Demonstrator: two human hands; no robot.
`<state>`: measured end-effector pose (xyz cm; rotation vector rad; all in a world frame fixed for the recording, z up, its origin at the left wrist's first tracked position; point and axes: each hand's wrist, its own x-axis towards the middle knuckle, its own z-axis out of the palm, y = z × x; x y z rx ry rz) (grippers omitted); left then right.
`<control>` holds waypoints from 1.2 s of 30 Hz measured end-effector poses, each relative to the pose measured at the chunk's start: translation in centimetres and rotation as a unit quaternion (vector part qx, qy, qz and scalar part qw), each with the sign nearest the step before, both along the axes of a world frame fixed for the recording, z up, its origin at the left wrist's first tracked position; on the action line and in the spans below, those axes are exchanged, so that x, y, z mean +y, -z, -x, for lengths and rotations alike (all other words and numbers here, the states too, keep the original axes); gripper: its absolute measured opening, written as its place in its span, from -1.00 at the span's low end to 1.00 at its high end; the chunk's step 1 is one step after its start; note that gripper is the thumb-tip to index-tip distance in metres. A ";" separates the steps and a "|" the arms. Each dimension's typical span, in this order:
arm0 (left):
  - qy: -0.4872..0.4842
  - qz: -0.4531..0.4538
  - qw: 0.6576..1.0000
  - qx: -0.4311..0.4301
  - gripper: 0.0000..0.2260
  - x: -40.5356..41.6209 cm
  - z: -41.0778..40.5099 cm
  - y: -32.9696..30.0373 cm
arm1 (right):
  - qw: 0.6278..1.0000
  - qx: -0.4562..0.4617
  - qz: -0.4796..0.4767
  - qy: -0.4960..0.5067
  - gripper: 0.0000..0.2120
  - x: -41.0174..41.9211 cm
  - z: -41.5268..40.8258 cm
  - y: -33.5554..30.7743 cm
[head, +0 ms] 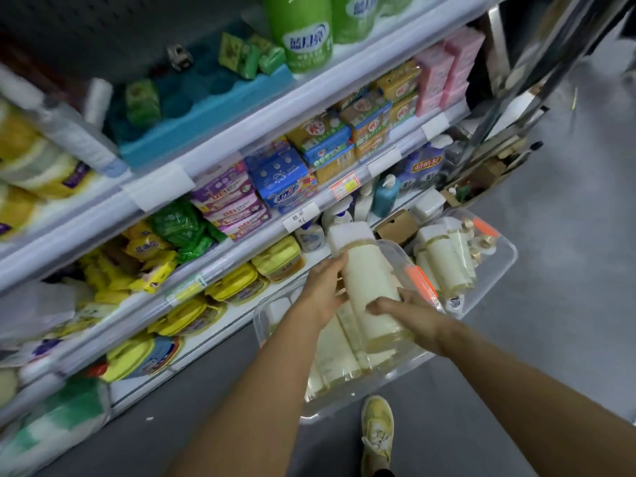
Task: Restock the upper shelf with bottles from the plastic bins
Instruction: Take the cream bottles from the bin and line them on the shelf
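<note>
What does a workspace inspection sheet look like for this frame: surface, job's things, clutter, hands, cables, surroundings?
Surface: grey floor, where two clear plastic bins stand beside the shelving.
Job's things: cream bottle with a white cap, held above the near bin; more cream bottles lie in it and in the far bin. Upper shelf holds green bottles and a blue tray.
Clutter: open cardboard box by the bins.
Hands: left hand and right hand both have a grip on the bottle's sides.
Cables: nothing seen.
Surroundings: lower shelves packed with soap bars and yellow packs; a yellow shoe on the floor.
</note>
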<state>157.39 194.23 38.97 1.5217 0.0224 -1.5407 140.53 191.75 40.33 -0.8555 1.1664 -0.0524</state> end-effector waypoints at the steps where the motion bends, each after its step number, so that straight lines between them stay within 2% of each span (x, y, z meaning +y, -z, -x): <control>1: -0.009 0.009 1.000 0.010 -0.72 0.7 -0.5 -1.1 | 1.000 -0.013 -0.015 0.003 -0.27 0.2 -0.4 -1.0; 7: -0.029 0.033 0.998 0.042 -0.58 4.8 -3.8 -7.8 | 0.987 -0.131 -0.095 -0.006 -0.36 2.8 -3.2 -6.9; 11: -0.047 0.054 0.996 0.056 -0.53 7.8 -5.6 -11.3 | 0.979 -0.167 -0.116 -0.020 -0.32 5.0 -5.1 -9.9; 17: -0.066 0.088 0.993 0.049 -0.44 14.7 -9.6 -17.2 | 0.966 -0.223 -0.131 -0.030 -0.39 10.7 -9.5 -15.6; 20: -0.090 0.088 0.992 0.006 -0.52 18.3 -11.9 -20.2 | 0.973 -0.203 -0.092 -0.058 -0.51 13.8 -12.2 -18.8; 24: -0.141 0.087 0.985 -0.044 -0.46 20.9 -13.7 -23.4 | 0.979 -0.192 -0.007 -0.066 -0.54 16.4 -15.7 -21.9; 27: -0.172 0.104 0.977 -0.069 -0.49 23.2 -15.2 -26.6 | 0.978 -0.183 0.064 -0.082 -0.52 18.3 -18.4 -24.1; 32: -0.168 0.190 0.963 -0.091 -0.67 28.2 -17.7 -31.3 | 0.964 -0.212 0.141 -0.071 -0.53 20.9 -21.8 -27.7; 36: -0.120 0.251 0.952 -0.129 -0.70 33.2 -19.2 -34.4 | 0.944 -0.259 0.185 -0.086 -0.48 23.3 -23.9 -30.9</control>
